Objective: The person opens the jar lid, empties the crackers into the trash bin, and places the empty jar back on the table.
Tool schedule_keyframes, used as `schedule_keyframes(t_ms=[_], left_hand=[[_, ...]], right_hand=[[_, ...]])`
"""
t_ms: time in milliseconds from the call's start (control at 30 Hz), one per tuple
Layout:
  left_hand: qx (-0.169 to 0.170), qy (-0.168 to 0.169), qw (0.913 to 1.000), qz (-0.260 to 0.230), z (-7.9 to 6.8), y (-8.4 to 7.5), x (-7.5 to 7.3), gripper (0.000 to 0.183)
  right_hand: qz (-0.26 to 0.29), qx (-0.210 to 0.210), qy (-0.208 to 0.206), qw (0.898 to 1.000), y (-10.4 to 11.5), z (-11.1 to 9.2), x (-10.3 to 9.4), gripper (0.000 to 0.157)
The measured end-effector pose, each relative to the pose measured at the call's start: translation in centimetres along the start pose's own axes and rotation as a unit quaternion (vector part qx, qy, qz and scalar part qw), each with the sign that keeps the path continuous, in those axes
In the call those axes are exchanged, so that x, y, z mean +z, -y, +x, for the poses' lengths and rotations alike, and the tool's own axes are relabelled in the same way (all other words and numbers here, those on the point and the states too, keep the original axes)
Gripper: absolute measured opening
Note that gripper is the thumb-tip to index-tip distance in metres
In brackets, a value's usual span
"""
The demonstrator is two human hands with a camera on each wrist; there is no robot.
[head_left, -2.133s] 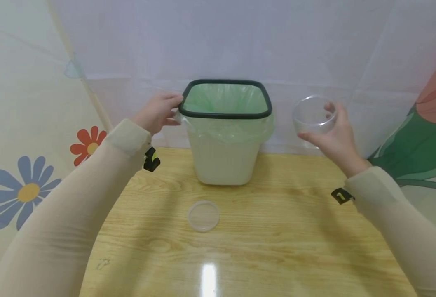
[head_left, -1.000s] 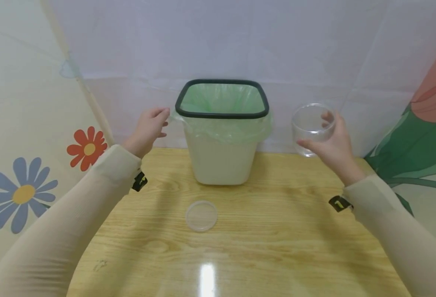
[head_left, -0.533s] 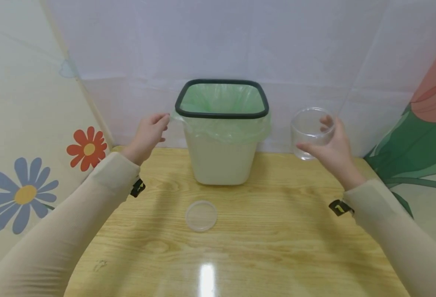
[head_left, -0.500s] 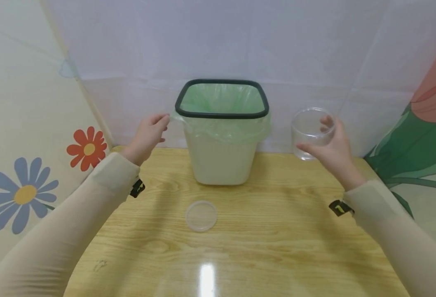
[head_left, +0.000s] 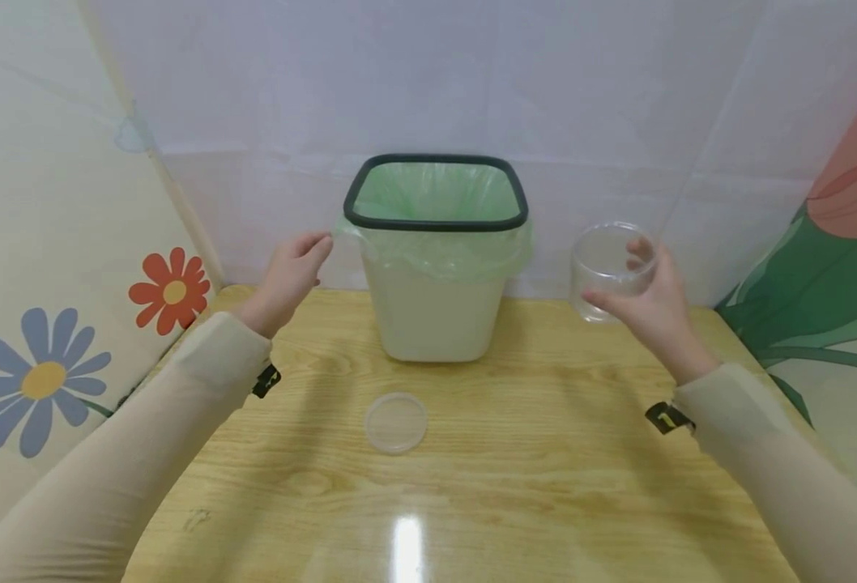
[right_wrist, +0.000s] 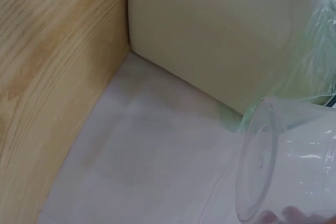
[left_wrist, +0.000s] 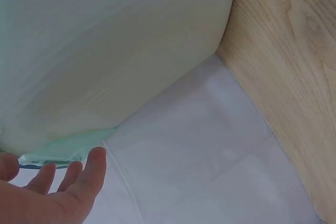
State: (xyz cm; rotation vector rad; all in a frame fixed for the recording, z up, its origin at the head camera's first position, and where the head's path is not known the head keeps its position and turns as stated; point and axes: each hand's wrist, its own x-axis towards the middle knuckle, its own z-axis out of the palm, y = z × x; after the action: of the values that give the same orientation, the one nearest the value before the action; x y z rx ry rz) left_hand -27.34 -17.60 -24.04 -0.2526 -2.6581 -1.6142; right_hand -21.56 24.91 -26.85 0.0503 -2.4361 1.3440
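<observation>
In the head view my right hand [head_left: 650, 304] holds a clear round plastic container [head_left: 603, 271] upright in the air, right of the bin. Its thumb lies on the near side, with fingers curled round the far side. The right wrist view shows the container's [right_wrist: 294, 156] base and see-through wall. My left hand [head_left: 286, 275] hovers just left of the bin, holding nothing, its fingers relaxed. In the left wrist view its fingers [left_wrist: 92, 174] are close to the green bag [left_wrist: 73, 148]; whether they touch is unclear. The white trash bin [head_left: 436, 308] stands upright, lined with a green bag [head_left: 450, 251].
A clear round lid [head_left: 395, 423] lies flat on the wooden table [head_left: 516, 486], in front of the bin. The bin has a black rim ring [head_left: 436, 226]. Behind the table hangs a pale cloth [head_left: 436, 73]; flower-printed panels [head_left: 42, 202] flank the sides.
My left hand has come off the bin's rim and moved left and down. The right hand has lowered the container a little. The bin and lid stay where they were.
</observation>
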Motion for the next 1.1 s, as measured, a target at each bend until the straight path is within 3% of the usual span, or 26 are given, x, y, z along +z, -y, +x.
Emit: schedule_keyframes(t_ms=[533,1100], left_hand=[[0.010,0.009,0.9999,0.001,-0.6,1.0,0.1,0.057],[0.017,0.023,0.9996,0.000,-1.3,1.1,0.1,0.058]], right_hand=[[0.011,0.010,0.010,1.000,-0.6,-0.6,0.7,0.100],[0.013,0.006,0.020,1.000,-1.0,-1.6,1.6,0.100]])
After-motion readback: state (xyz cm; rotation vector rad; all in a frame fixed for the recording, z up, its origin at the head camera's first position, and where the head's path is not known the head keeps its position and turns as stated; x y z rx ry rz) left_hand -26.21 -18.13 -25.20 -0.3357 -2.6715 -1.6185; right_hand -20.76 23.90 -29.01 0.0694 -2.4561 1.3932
